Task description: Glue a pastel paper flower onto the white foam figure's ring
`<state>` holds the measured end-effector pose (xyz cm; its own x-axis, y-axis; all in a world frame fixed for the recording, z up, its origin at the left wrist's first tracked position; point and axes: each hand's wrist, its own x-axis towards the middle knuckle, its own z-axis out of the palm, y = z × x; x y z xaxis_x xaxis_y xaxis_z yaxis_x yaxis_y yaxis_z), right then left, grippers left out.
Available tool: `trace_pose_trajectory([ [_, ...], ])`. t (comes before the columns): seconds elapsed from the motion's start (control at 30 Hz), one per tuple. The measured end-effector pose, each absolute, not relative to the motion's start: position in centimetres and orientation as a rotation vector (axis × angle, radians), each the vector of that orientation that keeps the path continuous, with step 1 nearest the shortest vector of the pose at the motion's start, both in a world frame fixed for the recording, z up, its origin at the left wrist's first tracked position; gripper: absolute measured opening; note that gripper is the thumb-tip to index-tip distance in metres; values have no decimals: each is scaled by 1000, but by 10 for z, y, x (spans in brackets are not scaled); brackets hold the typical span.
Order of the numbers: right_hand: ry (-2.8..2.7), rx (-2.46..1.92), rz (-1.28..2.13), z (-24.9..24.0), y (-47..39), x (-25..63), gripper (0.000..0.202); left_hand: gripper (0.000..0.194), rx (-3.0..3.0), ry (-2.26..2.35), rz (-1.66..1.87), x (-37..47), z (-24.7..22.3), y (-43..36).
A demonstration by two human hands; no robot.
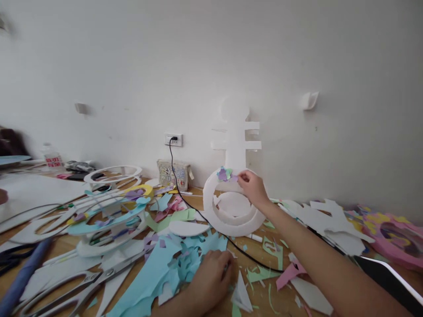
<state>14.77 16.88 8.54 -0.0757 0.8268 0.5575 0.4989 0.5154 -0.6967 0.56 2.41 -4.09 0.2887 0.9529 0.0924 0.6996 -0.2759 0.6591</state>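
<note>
A white key-shaped cutout [235, 145] with a ring base stands upright against the wall. On top of its ring sits a cluster of purple, green and blue paper flowers [224, 174]. My right hand [254, 187] is closed in a pinch on a small purple paper piece [234, 178], just right of that cluster. My left hand [211, 277] rests low on the table with curled fingers; anything inside them is hidden. Beside it lies cut light-blue paper [155, 264]. Large scissors [92, 281] lie to the left of that paper.
A black cable [178, 189] runs from the wall socket [173, 140] across the table. Left are a ring frame with paper flowers [109, 224], a pouch [175, 175] and a bottle [53, 157]. Right are white scraps [330, 220], a pink flowered piece [393, 240] and a dark device [386, 277].
</note>
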Motion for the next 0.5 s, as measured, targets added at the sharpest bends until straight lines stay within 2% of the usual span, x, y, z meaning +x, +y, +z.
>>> trace_pose_trajectory([
  [0.1, -1647, -1127, 347, 88, 186, 144, 7, 20, 2240, 1511, 496, 6, -49, 23],
  [0.3, -1609, -1133, 312, 83, 190, 133, 6, 20, 2214, 1541, 469, 5, -50, 27],
  [0.5, -1605, -1176, 401, 89, 187, 125, 14, 21, 2224, 1539, 442, 6, -46, 25],
])
